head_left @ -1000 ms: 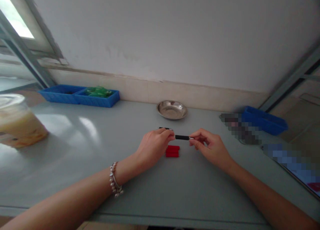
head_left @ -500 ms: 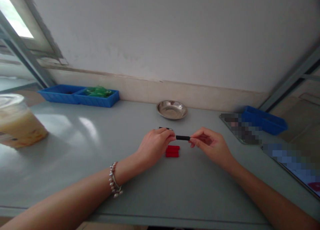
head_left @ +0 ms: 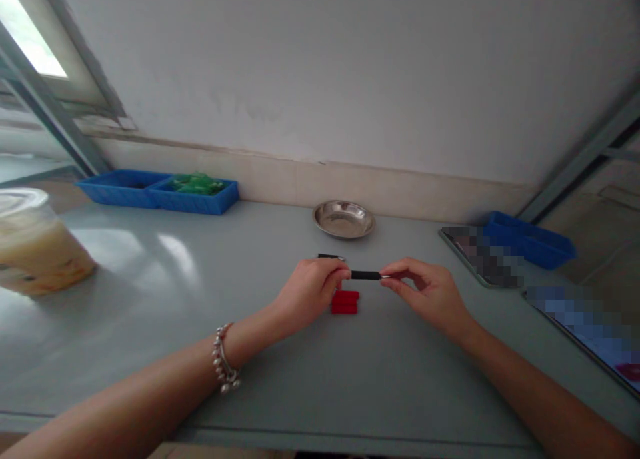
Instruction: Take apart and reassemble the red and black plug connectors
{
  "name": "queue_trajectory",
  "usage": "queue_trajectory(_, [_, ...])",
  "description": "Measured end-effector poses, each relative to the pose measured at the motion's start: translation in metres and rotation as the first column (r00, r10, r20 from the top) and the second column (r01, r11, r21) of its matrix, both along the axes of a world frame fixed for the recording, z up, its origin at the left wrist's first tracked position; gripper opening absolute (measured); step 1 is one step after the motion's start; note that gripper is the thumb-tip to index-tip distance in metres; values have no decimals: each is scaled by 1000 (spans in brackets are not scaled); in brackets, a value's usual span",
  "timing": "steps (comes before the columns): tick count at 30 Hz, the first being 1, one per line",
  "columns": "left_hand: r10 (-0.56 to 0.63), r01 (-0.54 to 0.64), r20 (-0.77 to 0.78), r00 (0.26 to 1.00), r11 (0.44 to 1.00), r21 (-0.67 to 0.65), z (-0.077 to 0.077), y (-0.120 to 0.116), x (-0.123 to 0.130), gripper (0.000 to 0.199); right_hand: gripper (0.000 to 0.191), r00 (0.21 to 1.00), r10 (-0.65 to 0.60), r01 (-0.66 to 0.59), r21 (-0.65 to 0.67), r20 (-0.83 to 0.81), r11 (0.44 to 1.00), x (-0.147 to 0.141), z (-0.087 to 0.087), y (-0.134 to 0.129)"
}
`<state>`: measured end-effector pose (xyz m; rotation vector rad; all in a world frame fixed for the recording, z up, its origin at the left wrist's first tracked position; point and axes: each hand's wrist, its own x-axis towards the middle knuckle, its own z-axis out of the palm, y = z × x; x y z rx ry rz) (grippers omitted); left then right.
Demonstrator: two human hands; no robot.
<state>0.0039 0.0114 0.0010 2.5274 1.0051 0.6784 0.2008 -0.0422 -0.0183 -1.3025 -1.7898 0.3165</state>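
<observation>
A short black cylinder [head_left: 365, 276] with pale or metallic ends is held level between my two hands, above the grey table. My left hand [head_left: 313, 286] pinches its left end, and a bracelet circles that wrist. The fingertips of my right hand [head_left: 425, 287] close on the thin, shiny right end. Just below lie red cylinders [head_left: 345, 303], side by side on the table and partly behind my left fingers. Behind my left hand another black piece [head_left: 327, 256] with a metallic end shows in part. Exactly what these pieces are I cannot tell.
A round metal dish [head_left: 344, 220] sits near the wall. At the back left, a blue divided tray [head_left: 195, 202] holds green material. A drink cup [head_left: 40, 246] stands far left. To the right are a phone [head_left: 480, 256], a blue tray [head_left: 530, 240] and a screen device [head_left: 590, 339].
My hands keep their hold on the black cylinder and have barely moved. My right fingers have shifted slightly outward, so a bit more of its shiny end shows.
</observation>
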Motion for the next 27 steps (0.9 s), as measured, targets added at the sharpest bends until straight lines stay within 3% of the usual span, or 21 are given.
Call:
queue_trajectory(6, [-20, 19, -15, 1000, 997, -69, 3, 1, -1, 29, 7, 997, 0, -9, 113, 80, 994, -2, 3, -4])
queue_trajectory(12, [64, -67, -74, 995, 997, -46, 1, 5, -2, 32, 7, 981, -90, 62, 163, 170, 985, 2, 5, -1])
queue_trajectory(17, [131, -115, -175, 976, 989, 98, -9, 12, -5, 27, 11, 946, -135, 114, 87, 295, 990, 3, 5, 2])
queue_trajectory(27, [37, -33, -238, 971, 999, 22, -21, 23, -6, 18, 18, 854, -151, 211, -66, 498, 975, 8, -7, 9])
